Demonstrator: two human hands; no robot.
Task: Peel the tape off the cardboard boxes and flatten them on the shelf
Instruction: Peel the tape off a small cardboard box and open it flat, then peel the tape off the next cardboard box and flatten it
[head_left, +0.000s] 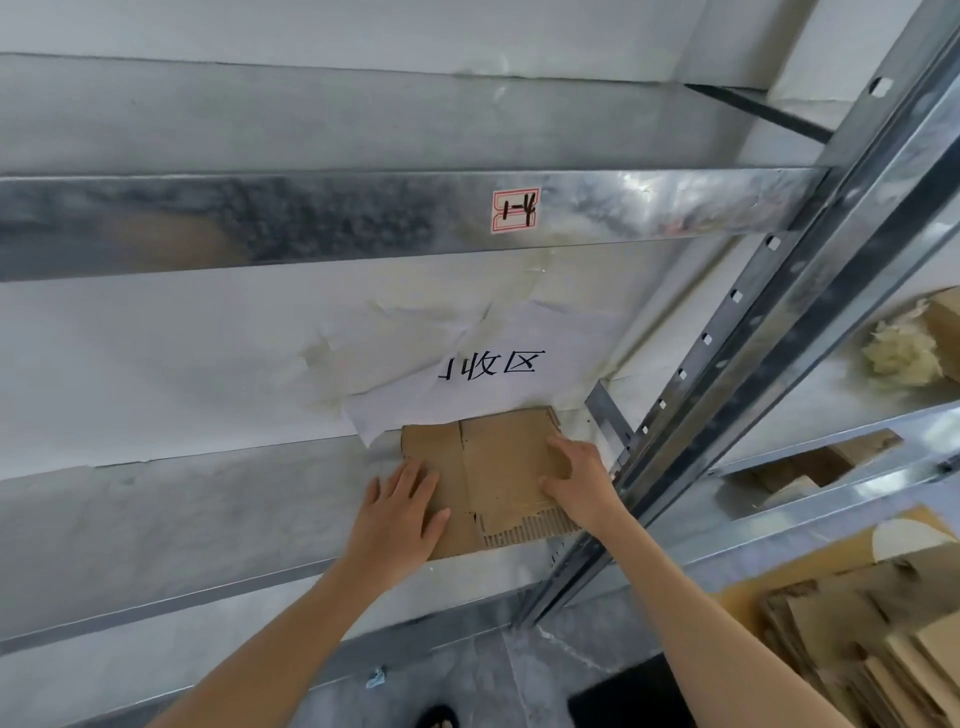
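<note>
So both hands are down on the cardboard here. The left hand (400, 512) lies flat with fingers straight and spread, palm on the near left part of the flattened cardboard box (493, 467), not gripping anything. The right hand (576, 483) is on the right side of the same piece, fingers arched a bit with the tips pushing into the board. It doesn't look wrapped around an edge, just pressing. The box lies flat on the metal shelf (208, 519), tucked toward the right end just beside the upright post (779, 338), and you can see the corrugated edge along its near right side. Its far edge touches the bottom of a wrinkled white paper sign (488, 366) on the back wall, with printed black characters partly readable. Above that runs a shiny upper beam (260, 223) with a small red and white label (516, 209) that has handwriting on it. Past the post, the neighbouring bay has a yellowish wad of filler (904, 353) on one level and some cardboard pieces (831, 462) on the level below. Down in the lower right sits a stack of flattened cardboard (857, 649). On the floor there's a little blue scrap (376, 678) and a dark mat (623, 696).
</note>
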